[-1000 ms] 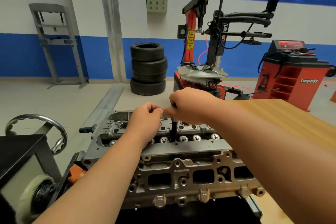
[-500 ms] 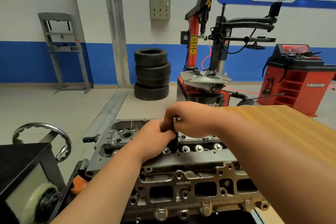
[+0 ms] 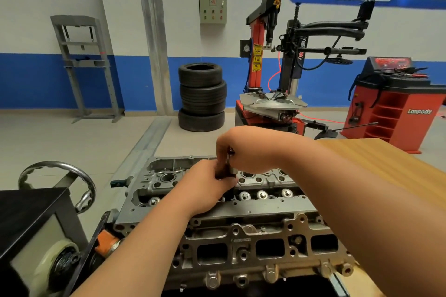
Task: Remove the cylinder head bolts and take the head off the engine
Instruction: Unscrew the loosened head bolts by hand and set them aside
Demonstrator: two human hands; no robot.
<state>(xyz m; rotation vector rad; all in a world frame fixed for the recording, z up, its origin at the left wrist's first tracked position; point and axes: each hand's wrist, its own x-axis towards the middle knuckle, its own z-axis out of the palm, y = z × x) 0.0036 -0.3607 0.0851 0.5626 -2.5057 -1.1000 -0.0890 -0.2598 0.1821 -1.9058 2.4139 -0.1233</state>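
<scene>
Gripping a dark shaft (image 3: 231, 171) at two heights, both hands work over the middle of the cylinder head (image 3: 241, 231). The right hand (image 3: 246, 154) is uppermost, with its fingers curled round the top end of the shaft. The left hand (image 3: 207, 188) sits directly beneath it, wrapped round the lower section. Whether the shaft is a long head bolt or a driver seated on one cannot be determined, because the lower end is hidden.

The shaft stands upright, close to vertical. It enters the head just left of a row of round caps (image 3: 261, 194) set in the near trough.

The head lies immediately below the hands, and both forearms reach across its near side face. Its long axis runs left to right across the person's front, at right angles to the shaft. The left hand is the nearer to the casting. Contact between its knuckles and the upper face cannot be confirmed.

Judgement: the coming move depends on the shaft axis. Any turn or withdrawal should follow that vertical line, because side load may bind the shaft in its bore. The head remains seated, so the task is at the bolt stage.

A wooden counter (image 3: 391, 176) lies to the right. A handwheel (image 3: 58, 164) stands well to the left.
</scene>
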